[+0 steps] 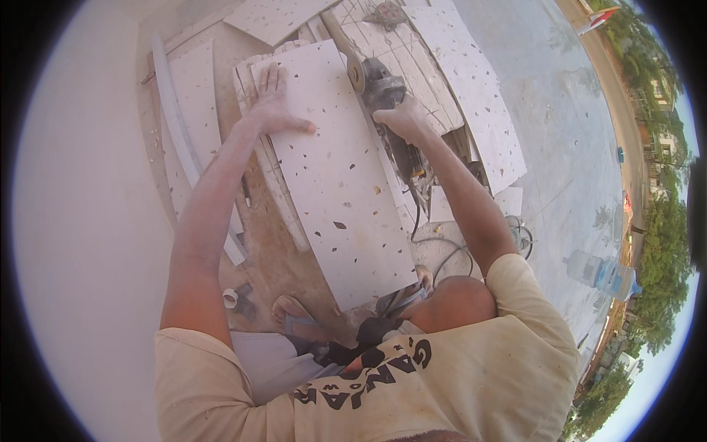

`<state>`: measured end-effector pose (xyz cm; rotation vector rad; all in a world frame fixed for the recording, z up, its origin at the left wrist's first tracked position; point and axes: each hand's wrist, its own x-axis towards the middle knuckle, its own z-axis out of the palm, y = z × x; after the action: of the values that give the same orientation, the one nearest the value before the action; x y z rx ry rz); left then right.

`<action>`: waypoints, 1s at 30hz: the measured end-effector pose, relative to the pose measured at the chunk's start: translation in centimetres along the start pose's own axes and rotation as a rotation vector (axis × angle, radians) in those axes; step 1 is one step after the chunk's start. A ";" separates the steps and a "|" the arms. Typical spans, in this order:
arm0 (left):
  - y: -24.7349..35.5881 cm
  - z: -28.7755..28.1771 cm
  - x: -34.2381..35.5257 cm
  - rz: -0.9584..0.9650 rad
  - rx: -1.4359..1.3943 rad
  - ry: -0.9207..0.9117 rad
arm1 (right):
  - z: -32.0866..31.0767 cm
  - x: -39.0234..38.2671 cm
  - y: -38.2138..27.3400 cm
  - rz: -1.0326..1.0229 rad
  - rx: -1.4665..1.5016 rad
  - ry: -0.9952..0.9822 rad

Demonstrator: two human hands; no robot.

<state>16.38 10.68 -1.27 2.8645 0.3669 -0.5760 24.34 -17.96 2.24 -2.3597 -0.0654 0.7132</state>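
Observation:
A long white tile with dark terrazzo flecks (346, 199) lies slantwise in front of me on top of other slabs. My left hand (276, 107) rests flat on its far part, fingers spread and thumb out to the right. In my right hand (405, 119) is an angle grinder (384, 92), its fingers wrapped round the dark body. The grinder's round disc (357, 76) stands at the tile's far right edge; whether it touches the edge I cannot tell. A dark cord (417, 221) trails from the grinder toward me.
More flecked tiles (471, 88) lie to the right, beside a pale scored block (434, 74). A long metal bar (177, 118) runs along the left near the white wall (81, 184). A white pipe piece (230, 298) lies near my foot; a clear water bottle (600, 272) is at far right.

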 end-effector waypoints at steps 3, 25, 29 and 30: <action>-0.1 0.1 0.1 0.006 -0.004 -0.003 | -0.3 -0.4 -0.3 0.026 -0.013 -0.019; -0.4 0.5 0.5 0.019 -0.048 0.011 | 0.1 0.8 0.1 -0.013 0.010 -0.011; -0.3 0.5 0.5 0.009 -0.022 0.015 | 0.1 0.7 0.4 -0.023 -0.022 -0.018; -0.3 0.4 0.5 0.009 -0.023 0.012 | 0.1 0.7 0.4 -0.029 -0.009 -0.017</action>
<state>16.56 10.97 -1.88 2.8476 0.3599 -0.5494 24.80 -18.07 1.60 -2.3565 -0.1109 0.7206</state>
